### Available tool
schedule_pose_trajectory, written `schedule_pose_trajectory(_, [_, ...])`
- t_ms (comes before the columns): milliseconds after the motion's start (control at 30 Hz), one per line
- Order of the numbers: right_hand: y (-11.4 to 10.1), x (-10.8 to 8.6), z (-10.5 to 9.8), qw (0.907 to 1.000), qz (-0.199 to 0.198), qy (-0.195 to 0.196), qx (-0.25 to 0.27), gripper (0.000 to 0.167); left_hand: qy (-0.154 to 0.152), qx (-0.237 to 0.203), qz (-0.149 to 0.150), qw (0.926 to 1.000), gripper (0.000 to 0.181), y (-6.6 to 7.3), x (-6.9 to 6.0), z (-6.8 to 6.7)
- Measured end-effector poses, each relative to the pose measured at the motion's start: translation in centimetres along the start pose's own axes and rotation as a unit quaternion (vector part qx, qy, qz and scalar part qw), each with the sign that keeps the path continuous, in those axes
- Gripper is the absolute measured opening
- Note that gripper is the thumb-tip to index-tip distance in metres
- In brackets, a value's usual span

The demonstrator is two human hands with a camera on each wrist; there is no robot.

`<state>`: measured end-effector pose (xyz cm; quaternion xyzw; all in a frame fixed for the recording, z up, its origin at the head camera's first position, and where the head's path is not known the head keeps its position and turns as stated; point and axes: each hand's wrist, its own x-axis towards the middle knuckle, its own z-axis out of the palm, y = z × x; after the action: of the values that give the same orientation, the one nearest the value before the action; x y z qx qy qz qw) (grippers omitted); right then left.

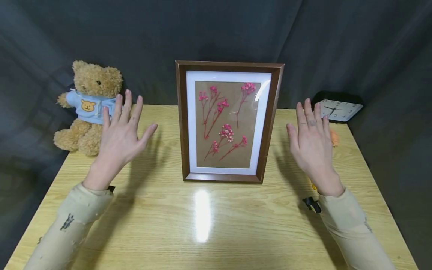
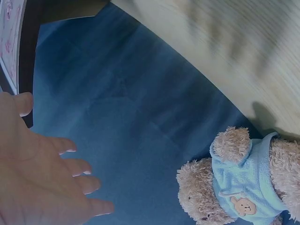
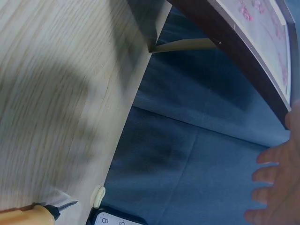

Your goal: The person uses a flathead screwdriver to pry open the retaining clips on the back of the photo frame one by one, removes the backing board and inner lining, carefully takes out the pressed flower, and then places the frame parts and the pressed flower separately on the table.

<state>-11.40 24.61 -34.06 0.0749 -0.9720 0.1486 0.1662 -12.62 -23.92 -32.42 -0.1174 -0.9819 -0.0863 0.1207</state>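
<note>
A picture frame (image 1: pixel 280 90) with a brown border stands upright on the table, showing pink dried flowers under glass. To its left, my left hand (image 1: pixel 120 137) is raised above the table, fingers straight and spread, holding nothing. It overlaps part of the teddy bear (image 1: pixel 88 101) in the head view. On the frame's other side my right hand (image 1: pixel 312 144) hovers with straight fingers and touches nothing. Behind its fingertips lies a white-faced clock (image 1: pixel 347 109), partly covered. The frame's rear support leg (image 3: pixel 183 45) shows in the right wrist view.
An orange-handled tool (image 3: pixel 33 216) with a black collar and thin metal tip lies on the table, mostly hidden by my right hand in the head view. A small pale object (image 3: pixel 99 197) sits near the clock. Dark curtains (image 1: pixel 152 41) hang behind the wooden table (image 1: pixel 236 217).
</note>
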Motion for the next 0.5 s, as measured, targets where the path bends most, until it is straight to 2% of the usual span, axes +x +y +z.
schedule_pose_trajectory(200, [-0.1,-0.1,0.0,0.9997,-0.007,0.008,0.022,0.063,-0.007,-0.019,-0.003,0.9998,0.083,0.3,-0.1,-0.2])
schedule_pose_trajectory(333, [-0.4,-0.2,-0.1,0.9959,-0.011,0.011,0.09,0.059,-0.027,-0.054,-0.006,0.9981,0.079,0.9,-0.2,-0.4])
schedule_pose_trajectory(500, [-0.7,-0.1,-0.4,0.9835,-0.005,0.018,0.18,0.058,-0.026,-0.103,-0.002,0.9943,0.076,1.7,-0.2,-0.6])
